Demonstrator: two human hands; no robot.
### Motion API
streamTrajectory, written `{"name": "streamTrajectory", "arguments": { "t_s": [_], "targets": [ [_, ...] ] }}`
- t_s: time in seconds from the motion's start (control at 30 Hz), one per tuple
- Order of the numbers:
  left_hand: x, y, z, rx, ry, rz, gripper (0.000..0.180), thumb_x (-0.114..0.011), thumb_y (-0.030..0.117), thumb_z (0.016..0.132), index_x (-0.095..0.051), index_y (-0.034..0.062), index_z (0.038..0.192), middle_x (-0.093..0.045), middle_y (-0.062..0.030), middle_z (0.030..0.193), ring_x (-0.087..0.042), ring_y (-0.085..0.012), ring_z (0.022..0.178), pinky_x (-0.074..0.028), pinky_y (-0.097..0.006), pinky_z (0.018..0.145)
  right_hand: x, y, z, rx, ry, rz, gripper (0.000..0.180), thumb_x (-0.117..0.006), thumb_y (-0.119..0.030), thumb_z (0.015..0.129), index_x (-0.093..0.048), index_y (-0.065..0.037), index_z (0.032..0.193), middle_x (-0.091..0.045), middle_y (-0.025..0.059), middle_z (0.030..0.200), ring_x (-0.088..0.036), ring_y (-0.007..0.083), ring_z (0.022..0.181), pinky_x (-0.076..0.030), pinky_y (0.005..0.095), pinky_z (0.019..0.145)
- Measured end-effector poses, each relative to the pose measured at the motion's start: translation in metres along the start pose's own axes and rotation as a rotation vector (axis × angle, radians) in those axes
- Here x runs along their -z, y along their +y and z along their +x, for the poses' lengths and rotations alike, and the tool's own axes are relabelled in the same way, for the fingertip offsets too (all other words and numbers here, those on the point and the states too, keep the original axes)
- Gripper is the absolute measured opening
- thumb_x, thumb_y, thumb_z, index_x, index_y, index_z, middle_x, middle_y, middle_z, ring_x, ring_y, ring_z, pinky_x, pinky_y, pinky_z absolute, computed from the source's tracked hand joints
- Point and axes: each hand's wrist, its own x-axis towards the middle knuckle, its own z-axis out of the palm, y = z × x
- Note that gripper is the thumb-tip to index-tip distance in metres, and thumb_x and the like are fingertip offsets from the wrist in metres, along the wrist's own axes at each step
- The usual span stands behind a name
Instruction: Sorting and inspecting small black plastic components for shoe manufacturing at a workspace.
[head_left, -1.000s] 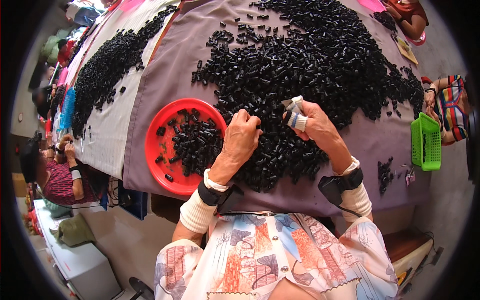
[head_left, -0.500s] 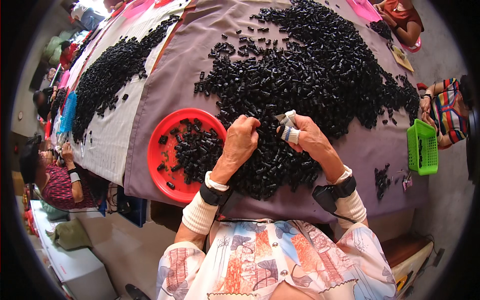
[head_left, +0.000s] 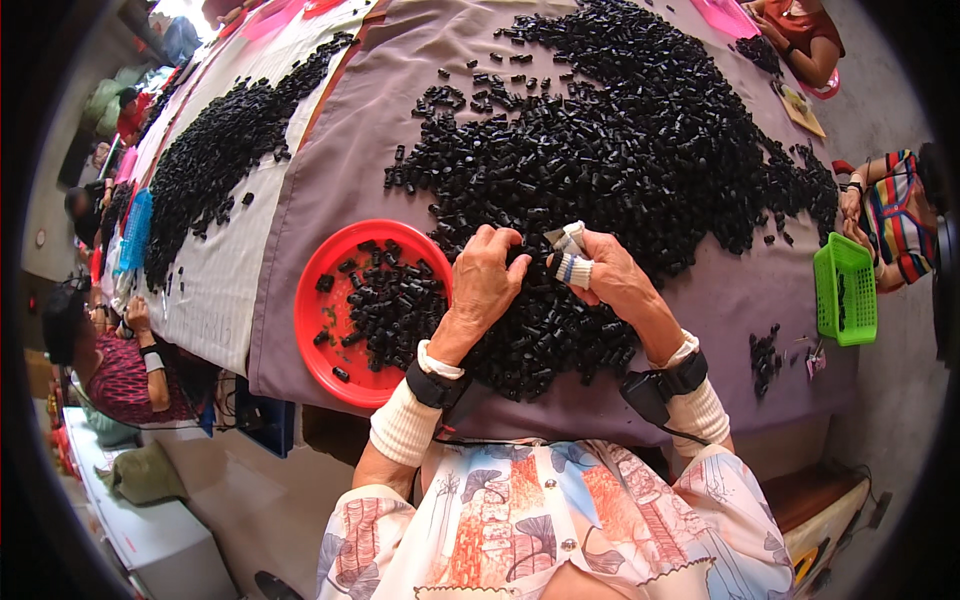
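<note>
My left hand (head_left: 487,283) is over the near edge of a big heap of small black plastic parts (head_left: 600,150). Its thumb stands apart from the fingers; against the dark heap I make out no part between them. Just to its right, my right hand (head_left: 617,275) is closed around a small blade (head_left: 553,237), whose grey pointed tip sticks out towards the left hand. White cloth (head_left: 574,268) wraps some of the right hand's fingers. Beside my left wrist is a round red tray (head_left: 318,358) with many more black parts in it.
A green basket (head_left: 846,300) stands at the table's right edge by a person in a striped top (head_left: 905,225). Loose parts (head_left: 765,360) lie nearer. Another black heap (head_left: 225,140) covers the white cloth at left, with a blue basket (head_left: 135,230) and people alongside.
My left thumb has spread away from the fingers, and that hand has shifted slightly right. The right hand and its blade have moved slightly left.
</note>
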Motion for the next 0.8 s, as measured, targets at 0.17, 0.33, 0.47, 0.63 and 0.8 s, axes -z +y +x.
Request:
{"name": "streamTrajectory", "arguments": {
  "t_s": [0.17, 0.33, 0.47, 0.63, 0.8],
  "targets": [
    [0.008, 0.01, 0.012, -0.14, 0.172, 0.043, 0.035, -0.072, 0.018, 0.068, -0.057, 0.0039, 0.097, -0.052, -0.01, 0.088, -0.051, -0.0263, 0.085, -0.045, -0.036, 0.072, 0.006, 0.005, -0.003, 0.004, 0.023, 0.023, 0.02, -0.06, -0.024, 0.082, -0.057, -0.005, 0.087, -0.046, -0.0031, 0.055, -0.039, 0.003, 0.041, -0.029, 0.0182, 0.038],
    [0.0, 0.006, 0.015, -0.116, 0.005, 0.052, 0.016, -0.066, 0.009, 0.071, -0.062, 0.0043, 0.087, -0.052, -0.0098, 0.089, -0.052, -0.0279, 0.086, -0.044, -0.037, 0.073, 0.008, 0.007, 0.001, -0.002, 0.02, 0.069, 0.021, -0.06, -0.026, 0.082, -0.057, -0.005, 0.086, -0.046, -0.0032, 0.055, -0.039, 0.003, 0.042, -0.029, 0.0182, 0.038],
    [-0.005, 0.008, 0.003, -0.196, 0.011, -0.003, 0.014, -0.062, 0.001, 0.071, -0.061, 0.0034, 0.085, -0.053, -0.0108, 0.085, -0.055, -0.0273, 0.08, -0.046, -0.035, 0.07, 0.005, 0.006, 0.002, -0.015, 0.013, 0.021, 0.022, -0.061, -0.026, 0.081, -0.057, -0.005, 0.086, -0.046, -0.0034, 0.055, -0.04, 0.0029, 0.042, -0.029, 0.0184, 0.038],
    [0.011, 0.018, -0.001, 0.069, 0.014, -0.399, 0.019, -0.062, -0.001, 0.074, -0.061, 0.0035, 0.093, -0.056, -0.0055, 0.087, -0.057, -0.0121, 0.068, -0.047, -0.025, 0.061, 0.006, 0.006, -0.001, -0.012, 0.026, 0.069, 0.023, -0.062, -0.028, 0.081, -0.056, -0.005, 0.083, -0.046, -0.0038, 0.054, -0.04, 0.0028, 0.042, -0.029, 0.0186, 0.038],
    [0.024, 0.015, -0.007, 0.345, -0.063, -1.148, 0.026, -0.061, 0.001, 0.079, -0.057, -0.0015, 0.105, -0.059, -0.0058, 0.093, -0.059, -0.0109, 0.075, -0.05, -0.023, 0.067, 0.005, 0.0, 0.002, -0.025, 0.053, -0.008, 0.019, -0.062, -0.023, 0.08, -0.058, -0.005, 0.085, -0.048, -0.0035, 0.057, -0.041, 0.003, 0.044, -0.03, 0.0178, 0.039]
  ]
}}
